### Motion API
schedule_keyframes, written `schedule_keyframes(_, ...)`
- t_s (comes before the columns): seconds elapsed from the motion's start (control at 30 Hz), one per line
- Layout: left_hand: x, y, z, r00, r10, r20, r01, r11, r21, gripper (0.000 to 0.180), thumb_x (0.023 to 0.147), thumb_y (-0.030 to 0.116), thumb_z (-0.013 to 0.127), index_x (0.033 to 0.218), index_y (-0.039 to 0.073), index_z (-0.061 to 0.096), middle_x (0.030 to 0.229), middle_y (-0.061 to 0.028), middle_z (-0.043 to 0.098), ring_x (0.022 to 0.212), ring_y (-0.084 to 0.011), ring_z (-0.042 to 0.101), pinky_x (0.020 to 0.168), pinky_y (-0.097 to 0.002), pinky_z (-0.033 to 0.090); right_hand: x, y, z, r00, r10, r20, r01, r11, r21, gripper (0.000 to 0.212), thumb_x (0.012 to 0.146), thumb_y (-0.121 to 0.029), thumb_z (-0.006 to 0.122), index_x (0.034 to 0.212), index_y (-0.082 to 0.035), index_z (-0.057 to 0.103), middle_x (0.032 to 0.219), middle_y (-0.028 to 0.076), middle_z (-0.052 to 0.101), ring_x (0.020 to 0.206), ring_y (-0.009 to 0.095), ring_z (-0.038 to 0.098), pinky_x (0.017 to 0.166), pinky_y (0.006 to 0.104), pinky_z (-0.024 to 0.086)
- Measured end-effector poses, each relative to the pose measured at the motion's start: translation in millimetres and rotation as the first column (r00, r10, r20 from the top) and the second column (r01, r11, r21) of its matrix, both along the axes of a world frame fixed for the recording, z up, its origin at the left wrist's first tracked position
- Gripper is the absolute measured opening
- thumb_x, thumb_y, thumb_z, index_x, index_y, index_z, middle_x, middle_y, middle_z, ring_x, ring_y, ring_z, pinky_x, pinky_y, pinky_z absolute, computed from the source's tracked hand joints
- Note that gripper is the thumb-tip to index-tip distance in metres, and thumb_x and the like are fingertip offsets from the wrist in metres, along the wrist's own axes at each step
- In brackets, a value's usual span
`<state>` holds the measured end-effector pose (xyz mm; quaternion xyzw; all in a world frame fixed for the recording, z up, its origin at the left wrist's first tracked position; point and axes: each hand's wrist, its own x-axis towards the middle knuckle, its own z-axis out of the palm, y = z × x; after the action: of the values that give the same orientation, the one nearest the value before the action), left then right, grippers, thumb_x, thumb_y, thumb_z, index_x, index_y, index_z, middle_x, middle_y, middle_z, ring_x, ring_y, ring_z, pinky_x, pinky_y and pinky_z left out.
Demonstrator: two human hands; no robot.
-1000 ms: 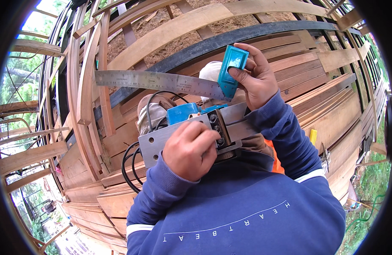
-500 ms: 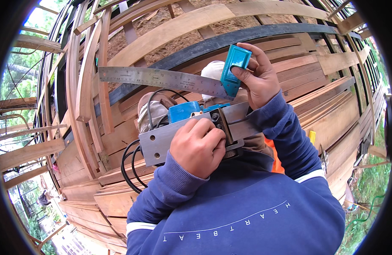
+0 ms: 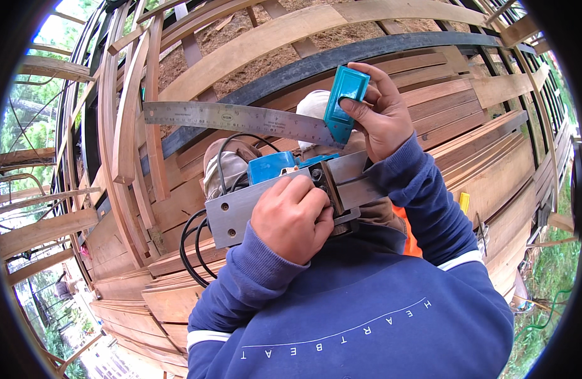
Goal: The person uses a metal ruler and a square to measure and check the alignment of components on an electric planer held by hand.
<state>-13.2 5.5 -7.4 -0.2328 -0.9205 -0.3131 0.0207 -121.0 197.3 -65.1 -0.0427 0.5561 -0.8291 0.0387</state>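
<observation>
left hand (image 3: 291, 218) resting at the cutting slot (image 3: 327, 180) of an upturned planer (image 3: 231, 211), right hand (image 3: 382, 120) holding up a square (image 3: 285, 124)

the likeliest trouble is sitting under the left hand: if the planer were live and its switch got bumped, the cutter could nick the fingers lying so near it. whether the black cord (image 3: 182, 243), looping at the left of the planer, is feeding power, i cannot tell. the planer also seems to be balancing on the person's lap, so a shifting leg could be tipping it. the square might be slipping too, since only its handle (image 3: 351, 83) is being gripped and the long blade (image 3: 240, 119) is reaching out unsupported toward the left of the frame.

the planer is lying in the middle of the frame, its flat grey sole facing up, two screws showing at its left end and a bright blue body (image 3: 269, 167) peeking out above. the square is slanting across the upper middle, its steel blade carrying fine markings, its turquoise handle looking shiny.

the right hand is pinching that handle, thumb pressing on the near face. the left hand is curling with its fingers close together; their tips are hiding, so i cannot tell whether they are pinching anything. wooden boards (image 3: 445, 101) are lying beyond, right of centre.
</observation>
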Motion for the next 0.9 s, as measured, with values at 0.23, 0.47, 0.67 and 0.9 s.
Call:
schedule_keyframes(0.23,7.4,-7.4,6.6,0.998,-0.051,-0.032,0.053,0.997,0.064,0.02,0.073,0.005,0.078,0.093,0.008,0.075,0.087,-0.0078,0.062,0.079,-0.0276,0.062,0.071,-0.0387,0.052,-0.5,1.4,-1.1,1.0,0.018,-0.007,-0.018,1.0,0.006,0.056,0.094,0.002,0.072,0.145,-0.007,0.051,0.119,0.01,0.07,0.106,0.017,0.069,0.089,0.0317,0.06)
schedule_keyframes(0.47,25.0,-18.5,-4.7,0.971,-0.146,-0.19,0.148,0.989,-0.003,0.031,0.073,0.013,0.083,0.103,0.012,0.076,0.095,-0.004,0.065,0.088,-0.0249,0.064,0.079,-0.0395,0.051,-0.1,0.8,-1.3,1.0,0.019,-0.01,-0.019,1.0,-0.009,0.057,0.094,0.003,0.071,0.146,-0.007,0.05,0.119,0.01,0.07,0.106,0.017,0.069,0.089,0.0322,0.061)
schedule_keyframes(0.67,42.5,-17.2,-9.2,0.959,-0.148,-0.242,0.138,0.989,-0.057,0.042,0.077,0.032,0.082,0.117,0.024,0.076,0.108,-0.0004,0.063,0.1,-0.0203,0.064,0.089,-0.0396,0.049,-3.3,-1.2,2.6,1.0,0.005,0.006,-0.005,0.999,0.046,0.057,0.094,0.003,0.071,0.146,-0.009,0.05,0.119,0.01,0.07,0.105,0.017,0.069,0.087,0.0323,0.062)
schedule_keyframes(0.9,26.8,-26.1,-21.8,0.924,-0.141,-0.356,0.125,0.99,-0.067,0.043,0.075,0.018,0.076,0.118,0.028,0.077,0.106,0.0012,0.062,0.098,-0.017,0.063,0.087,-0.0347,0.05,-16.6,-3.6,2.5,0.997,0.055,-0.052,-0.051,0.996,0.068,0.055,0.095,0.005,0.069,0.145,-0.009,0.051,0.117,0.011,0.07,0.105,0.017,0.07,0.086,0.0325,0.062)
